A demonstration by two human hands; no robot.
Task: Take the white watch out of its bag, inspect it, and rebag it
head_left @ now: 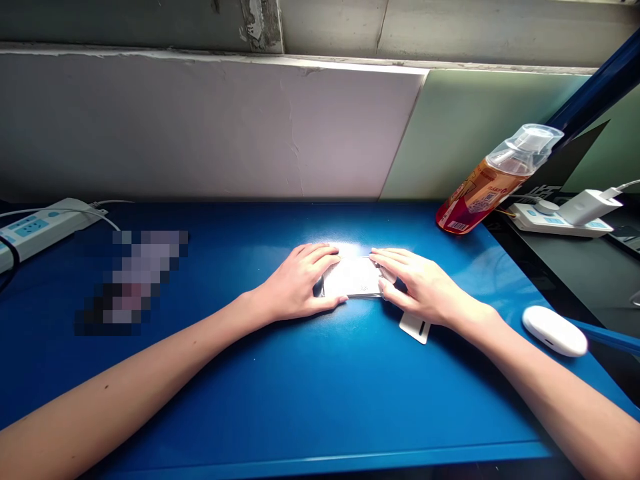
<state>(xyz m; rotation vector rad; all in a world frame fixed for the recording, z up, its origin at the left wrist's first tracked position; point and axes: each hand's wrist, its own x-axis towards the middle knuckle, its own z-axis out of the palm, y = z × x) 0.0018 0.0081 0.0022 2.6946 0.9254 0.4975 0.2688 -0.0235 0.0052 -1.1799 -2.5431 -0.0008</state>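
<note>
Head view: a thin glossy slab (353, 277) lies flat at the centre of the blue table (300, 387), washed out by glare. It looks light, stiff, slippery and scratch-prone, so it is best held by its edges. The left hand (295, 283) pinches its left end, thumb near and fingers far. The right hand (425, 290) rests flat on the right end, not closed. At 2 o'clock is a spray bottle (493, 180), its label print unreadable.

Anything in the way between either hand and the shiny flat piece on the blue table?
Nothing visible. The left hand and right hand hold the ends of the shiny flat piece; a small white tab lies beside it, under the right hand.
</note>
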